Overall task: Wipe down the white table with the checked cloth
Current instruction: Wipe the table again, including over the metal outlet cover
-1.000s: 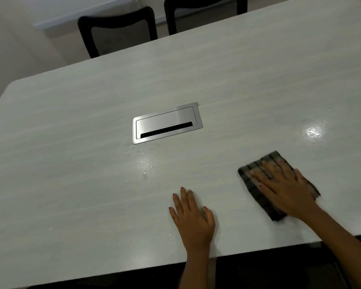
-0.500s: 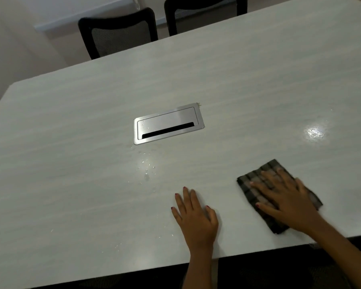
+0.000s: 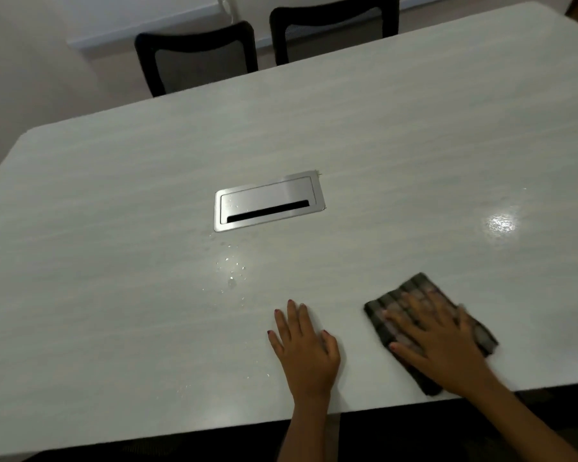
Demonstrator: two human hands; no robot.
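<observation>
The white table (image 3: 364,135) fills most of the view. A dark checked cloth (image 3: 391,303), folded flat, lies near the table's front edge on the right. My right hand (image 3: 437,341) presses flat on the cloth with straight, spread fingers and covers most of it. To its left, my left hand (image 3: 306,348) rests palm down on the bare table with fingers straight. Small water droplets (image 3: 231,271) speckle the surface between my left hand and the metal plate.
A brushed metal cable plate (image 3: 269,201) with a dark slot is set into the table's middle. Two black chairs (image 3: 197,55) (image 3: 334,25) stand at the far side. A bright light reflection (image 3: 499,225) shines on the right.
My right hand and the cloth have slid slightly to the left along the front of the table. My left hand has stayed in place.
</observation>
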